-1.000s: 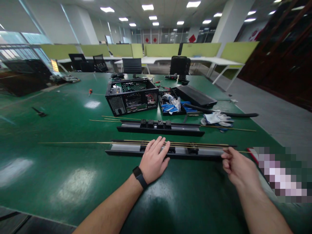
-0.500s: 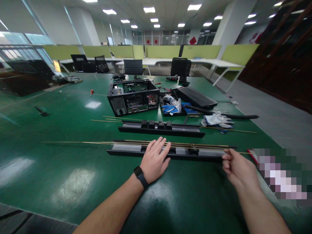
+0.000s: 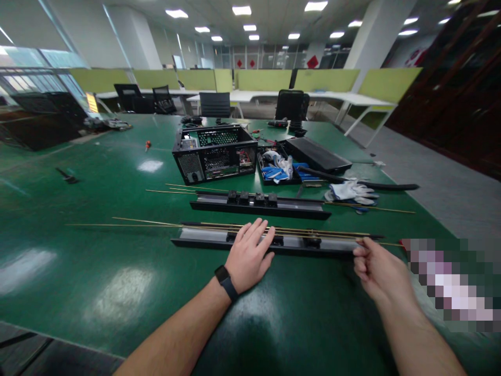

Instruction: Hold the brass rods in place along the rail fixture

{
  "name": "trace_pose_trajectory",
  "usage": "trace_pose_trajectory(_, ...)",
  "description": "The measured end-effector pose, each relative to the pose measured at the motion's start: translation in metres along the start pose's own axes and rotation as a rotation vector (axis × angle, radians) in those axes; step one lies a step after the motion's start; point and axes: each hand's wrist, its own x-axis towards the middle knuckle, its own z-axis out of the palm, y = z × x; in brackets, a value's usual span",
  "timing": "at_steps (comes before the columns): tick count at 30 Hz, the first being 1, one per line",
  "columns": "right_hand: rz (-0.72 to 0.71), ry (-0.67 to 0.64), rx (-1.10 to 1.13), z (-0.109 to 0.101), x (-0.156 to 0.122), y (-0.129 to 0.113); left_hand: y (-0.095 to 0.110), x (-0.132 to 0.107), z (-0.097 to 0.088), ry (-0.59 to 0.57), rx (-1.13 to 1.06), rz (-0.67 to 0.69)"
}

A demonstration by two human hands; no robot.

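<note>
- Midway along the near black channel [image 3: 293, 242], the left hand [image 3: 249, 258] lies palm down, fingers outstretched across thin brass-colored rods [image 3: 117, 225], a dark watch [image 3: 226, 282] on its wrist.
- At the channel's right end, the right hand [image 3: 383, 271] pinches the end of one rod [image 3: 336, 237] between thumb and forefinger.
- The channel lies crosswise on a green table [image 3: 97, 203], rods reaching past its left end.
- Just beyond, a second channel [image 3: 258, 209] carries four black blocks [image 3: 244, 197].
- Farther back sits an open computer case [image 3: 221, 159]; to its right, white gloves [image 3: 350, 191] lie near a black tube [image 3: 391, 186].
</note>
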Motion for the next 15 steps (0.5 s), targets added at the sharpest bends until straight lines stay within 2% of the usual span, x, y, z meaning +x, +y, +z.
trace_pose_trajectory(6, 0.055, -0.227, -0.06, 0.008, -0.011, 0.007, 0.001, 0.001, -0.001, 0.005, -0.005, -0.004)
trace_pose_trajectory(7, 0.055, -0.215, -0.068, 0.008, -0.011, 0.008, 0.001, 0.001, -0.001, 0.006, -0.004, -0.004)
trace_pose_trajectory(12, -0.022, 0.014, 0.01, 0.003, -0.004, 0.003, 0.001, 0.001, -0.001, -0.005, 0.011, 0.0)
trace_pose_trajectory(15, -0.011, -0.063, 0.017, 0.004, -0.006, 0.002, 0.001, 0.001, -0.002, -0.01, 0.02, 0.001)
